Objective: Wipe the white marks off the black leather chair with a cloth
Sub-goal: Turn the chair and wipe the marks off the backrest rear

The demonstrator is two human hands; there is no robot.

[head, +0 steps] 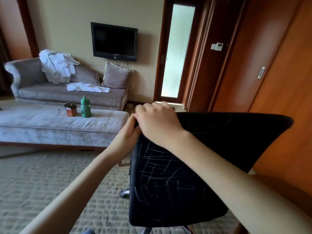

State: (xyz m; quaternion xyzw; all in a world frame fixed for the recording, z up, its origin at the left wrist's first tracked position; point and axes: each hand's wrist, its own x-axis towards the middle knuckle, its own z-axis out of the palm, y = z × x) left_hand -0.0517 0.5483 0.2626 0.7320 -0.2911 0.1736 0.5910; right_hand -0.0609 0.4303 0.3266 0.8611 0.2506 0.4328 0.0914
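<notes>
The black leather chair (194, 166) fills the lower right of the head view, its backrest facing me. White scribbled marks (162, 168) cover the back's left and middle. My left hand (130, 127) grips the top left corner of the backrest. My right hand (158, 120) lies over the same top edge, fingers curled round it, touching my left hand. No cloth is in either hand. White cloths (87, 87) lie on the sofa at the back.
A grey sofa (50, 93) stands against the far wall under a TV (114, 41). In front is a grey ottoman (42, 120) bearing a green bottle (85, 107) and a red box (70, 109). Wooden doors (270, 65) line the right. Patterned carpet (50, 183) lies at left.
</notes>
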